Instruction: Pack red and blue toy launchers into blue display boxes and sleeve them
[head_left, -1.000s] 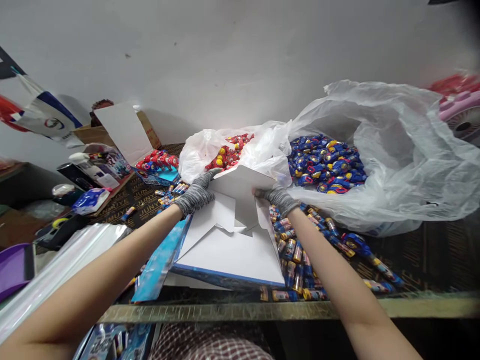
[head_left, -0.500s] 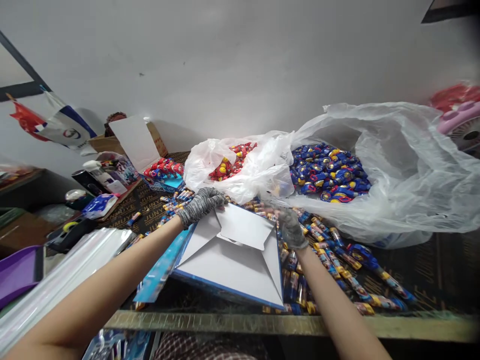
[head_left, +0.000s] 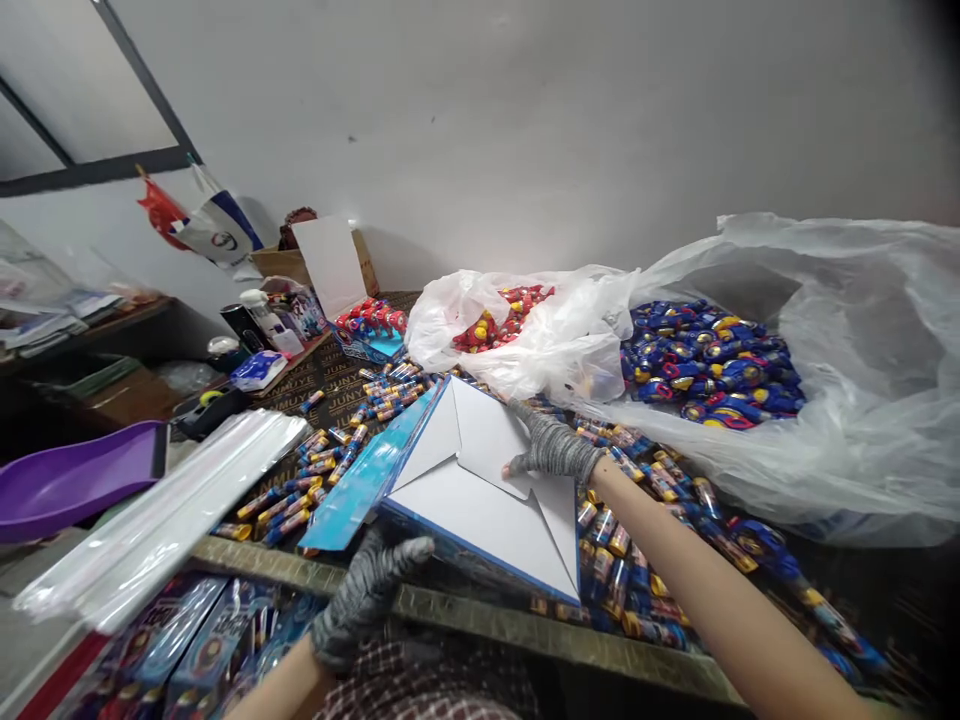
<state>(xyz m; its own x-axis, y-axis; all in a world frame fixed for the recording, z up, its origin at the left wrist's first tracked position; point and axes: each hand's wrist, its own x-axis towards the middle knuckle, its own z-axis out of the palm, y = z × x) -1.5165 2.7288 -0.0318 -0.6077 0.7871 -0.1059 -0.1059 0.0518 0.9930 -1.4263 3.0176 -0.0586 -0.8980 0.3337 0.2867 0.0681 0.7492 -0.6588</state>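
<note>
A carton (head_left: 480,510) with white interlocked flaps and blue sides lies at the centre, near the table's front edge. A light-blue flap (head_left: 367,480) sticks out at its left. My right hand (head_left: 551,445), in a grey glove with bare fingertips, rests spread on the carton's white flaps. At the carton's near left corner is my left hand (head_left: 371,590), also gloved, its fingers apart and nothing in them. Small blue-and-yellow tubes (head_left: 615,570) lie loose on both sides of the carton.
Behind the carton, plastic bags hold red figures (head_left: 502,320) and blue figures (head_left: 709,365). An open box of red figures (head_left: 371,320) stands back left. Clear plastic sleeves (head_left: 172,510) and a purple scoop (head_left: 82,475) lie at left. Packed boxes (head_left: 214,640) sit below the table's edge.
My left hand has left the carton's far edge and come down to its near left corner. My right hand has moved from the right side onto the flaps. The view has turned left.
</note>
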